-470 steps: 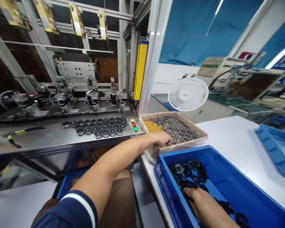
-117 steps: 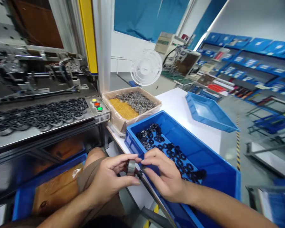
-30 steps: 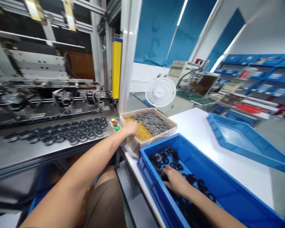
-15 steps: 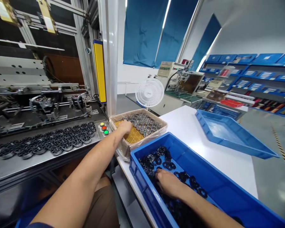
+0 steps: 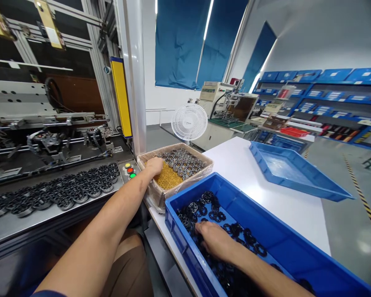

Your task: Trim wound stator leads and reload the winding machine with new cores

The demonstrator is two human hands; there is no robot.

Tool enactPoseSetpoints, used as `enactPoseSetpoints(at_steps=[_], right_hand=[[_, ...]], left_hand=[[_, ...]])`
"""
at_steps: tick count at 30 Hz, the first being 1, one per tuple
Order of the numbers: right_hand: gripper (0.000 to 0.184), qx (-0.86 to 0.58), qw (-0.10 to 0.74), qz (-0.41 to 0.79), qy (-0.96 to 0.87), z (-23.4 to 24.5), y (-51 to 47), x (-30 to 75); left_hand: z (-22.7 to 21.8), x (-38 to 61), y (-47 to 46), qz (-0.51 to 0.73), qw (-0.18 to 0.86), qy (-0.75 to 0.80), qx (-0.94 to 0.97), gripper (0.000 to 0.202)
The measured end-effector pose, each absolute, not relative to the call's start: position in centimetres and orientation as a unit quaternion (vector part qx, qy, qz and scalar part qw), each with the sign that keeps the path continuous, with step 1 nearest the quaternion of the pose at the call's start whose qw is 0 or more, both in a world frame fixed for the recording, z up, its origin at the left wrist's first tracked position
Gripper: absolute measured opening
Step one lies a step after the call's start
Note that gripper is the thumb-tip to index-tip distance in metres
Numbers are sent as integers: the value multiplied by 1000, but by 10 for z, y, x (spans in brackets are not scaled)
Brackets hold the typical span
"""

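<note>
My left hand (image 5: 155, 165) is over the left side of a plastic-lined carton (image 5: 205, 168). Its fingers curl downward and their tips are hidden, so what they grip does not show. Beneath it lies a yellow layer with a round pattern (image 5: 168, 176), and grey-metal ring-shaped parts (image 5: 188, 161) cover the carton's far right side. Inside a deep blue bin (image 5: 250, 206), my right hand (image 5: 212, 238) is down among loose black ring-shaped parts (image 5: 214, 212). Its fingers are bent inward, and whatever is in them is hidden.
Rows of black-and-metal rings (image 5: 80, 187) stand on the machine's front ledge, beside yellow, red and green buttons (image 5: 130, 170). A blue tray (image 5: 297, 173) rests on the white table (image 5: 231, 154). Behind the carton stands a white fan (image 5: 189, 122). A yellow guard post (image 5: 121, 97) flanks the machine.
The whole view has shifted slightly, with most things now a little farther left. My right hand has moved slightly toward the bin's left wall. My left hand remains in the carton.
</note>
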State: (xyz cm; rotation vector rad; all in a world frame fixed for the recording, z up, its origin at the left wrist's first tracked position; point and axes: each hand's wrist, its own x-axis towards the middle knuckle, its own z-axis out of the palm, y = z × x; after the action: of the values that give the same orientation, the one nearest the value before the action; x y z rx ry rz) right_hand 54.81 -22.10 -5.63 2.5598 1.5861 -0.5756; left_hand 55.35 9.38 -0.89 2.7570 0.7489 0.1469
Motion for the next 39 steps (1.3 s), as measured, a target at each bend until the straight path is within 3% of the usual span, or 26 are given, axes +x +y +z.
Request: enactPoseSetpoints(at_steps=[5, 9, 12, 17, 27, 32, 35, 39], right_hand=[[22, 842, -2, -173, 511, -58, -223, 553], [5, 848, -77, -152, 502, -55, -223, 554], [7, 851, -140, -132, 488, -48, -220, 549], [18, 857, -233, -122, 443, -39, -217, 533], [33, 792, -354, -246, 433, -37, -209, 514], [14, 711, -416, -34, 565, -7, -227, 474], [24, 619, -418, 69, 661, 1, -236, 450], [21, 598, -407, 107, 682, -1, -237, 442]], left_hand=[[6, 503, 57, 158, 231, 184, 942, 36], [-1, 419, 7, 227, 342, 96, 907, 60], [-13, 358, -24, 260, 560, 9, 787, 40], [-26, 310, -49, 224, 712, 36, 665, 35], [-31, 303, -58, 224, 782, 96, 573, 38], [-30, 305, -66, 220, 798, 77, 556, 48], [-28, 309, -73, 180, 805, 55, 562, 45], [-30, 317, -82, 168, 816, 34, 553, 46]])
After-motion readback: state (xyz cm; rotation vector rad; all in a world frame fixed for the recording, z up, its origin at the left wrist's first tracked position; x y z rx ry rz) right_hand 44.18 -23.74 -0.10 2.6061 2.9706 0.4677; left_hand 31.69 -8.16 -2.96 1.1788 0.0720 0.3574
